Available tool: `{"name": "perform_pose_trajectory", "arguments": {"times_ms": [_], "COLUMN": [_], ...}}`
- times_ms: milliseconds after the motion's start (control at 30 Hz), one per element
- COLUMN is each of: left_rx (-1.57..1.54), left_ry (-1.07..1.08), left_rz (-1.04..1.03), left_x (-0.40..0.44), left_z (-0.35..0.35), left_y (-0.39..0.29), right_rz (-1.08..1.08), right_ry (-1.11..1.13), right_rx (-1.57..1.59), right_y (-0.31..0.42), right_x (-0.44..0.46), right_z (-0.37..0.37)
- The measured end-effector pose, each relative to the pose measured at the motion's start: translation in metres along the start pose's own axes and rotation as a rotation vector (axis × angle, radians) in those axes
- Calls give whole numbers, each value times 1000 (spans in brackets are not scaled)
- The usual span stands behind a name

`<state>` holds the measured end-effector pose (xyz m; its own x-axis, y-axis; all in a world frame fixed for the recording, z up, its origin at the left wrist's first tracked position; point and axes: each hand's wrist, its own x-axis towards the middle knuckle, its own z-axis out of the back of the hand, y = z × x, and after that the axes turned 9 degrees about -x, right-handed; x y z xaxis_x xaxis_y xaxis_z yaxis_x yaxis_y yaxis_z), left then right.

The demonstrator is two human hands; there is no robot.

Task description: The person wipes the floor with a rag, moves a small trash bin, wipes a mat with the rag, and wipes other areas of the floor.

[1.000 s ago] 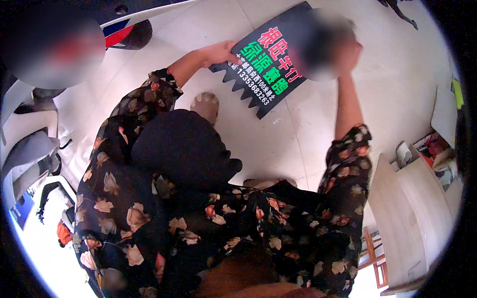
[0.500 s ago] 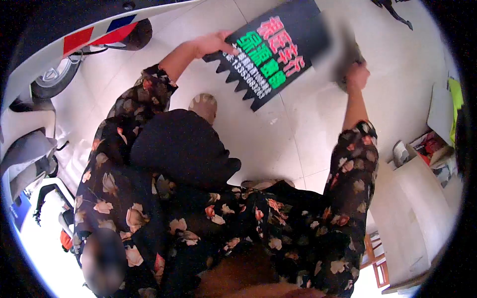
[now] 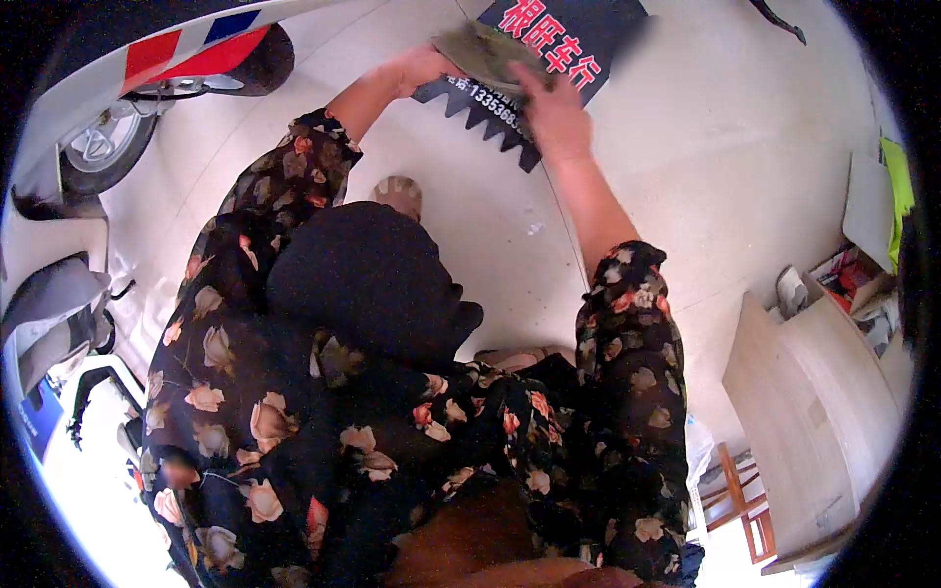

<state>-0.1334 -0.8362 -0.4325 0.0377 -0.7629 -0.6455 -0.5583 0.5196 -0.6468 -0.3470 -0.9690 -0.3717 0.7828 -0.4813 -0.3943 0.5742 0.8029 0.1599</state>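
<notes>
A black rubber mat like a mud flap (image 3: 606,27), with a saw-toothed edge and printed red and white characters, is held over the floor at the top of the head view. My left hand (image 3: 423,71) is closed on its left corner. My right hand (image 3: 559,116) is closed on a flat, olive-grey rag (image 3: 478,56), which lies over the left part of the mat and hides some of the lettering. The rag's exact kind is hard to make out.
A motorcycle's wheel (image 3: 108,147) and striped white bodywork (image 3: 191,54) are at the upper left. A grey seat-like part (image 3: 59,299) is below them. To the right are a wooden panel (image 3: 794,412), a box of parts (image 3: 848,279) and a wooden stool (image 3: 735,500).
My right hand has swept left with the rag, from beyond the mat's right side to over its left part. The mat has shifted slightly upward in view.
</notes>
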Motion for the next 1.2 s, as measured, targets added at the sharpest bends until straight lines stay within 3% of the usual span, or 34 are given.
{"name": "perform_pose_trajectory", "arguments": {"times_ms": [67, 133, 200, 267, 333, 367, 467, 600, 800, 1000, 1033, 1200], "left_rx": [38, -17, -62, -19, -20, 7, -76, -166, -355, -469, -517, -720], "left_ry": [-37, -18, -72, -89, -3, -95, -65, -137, -268, -388, -486, -393], "left_rz": [15, -11, 14, 84, 134, 127, 94, -48, -196, -295, -265, -377], "left_x": [-8, -2, -16, -30, -23, -25, -20, -21, -6, -7, -15, 4], "left_z": [-7, 1, 0, -2, 29, 36, 44, 76, 104, 107, 95, 127], "left_y": [-9, -12, -4, -30, -38, -45, -42, -29, -13, 6, -5, -12], "right_rz": [-199, -272, -547, -646, -658, -608, -681, -559, -425, -445, -435, -409], "right_ry": [45, -181, -180, -230, -592, -713, -784, -693, -597, -554, -560, -536], "right_rx": [-44, -57, 5, 173, 234, 279, 534, 708, 716, 747, 752, 755], "right_y": [-53, -124, -146, -186, -171, -172, -152, -122, -102, -109, -109, -88], "right_x": [2, 3, -17, -38, -65, -73, -94, -80, -75, -82, -82, -74], "right_z": [-14, -28, 9, 11, 5, -10, -4, 18, 43, 24, 22, 10]}}
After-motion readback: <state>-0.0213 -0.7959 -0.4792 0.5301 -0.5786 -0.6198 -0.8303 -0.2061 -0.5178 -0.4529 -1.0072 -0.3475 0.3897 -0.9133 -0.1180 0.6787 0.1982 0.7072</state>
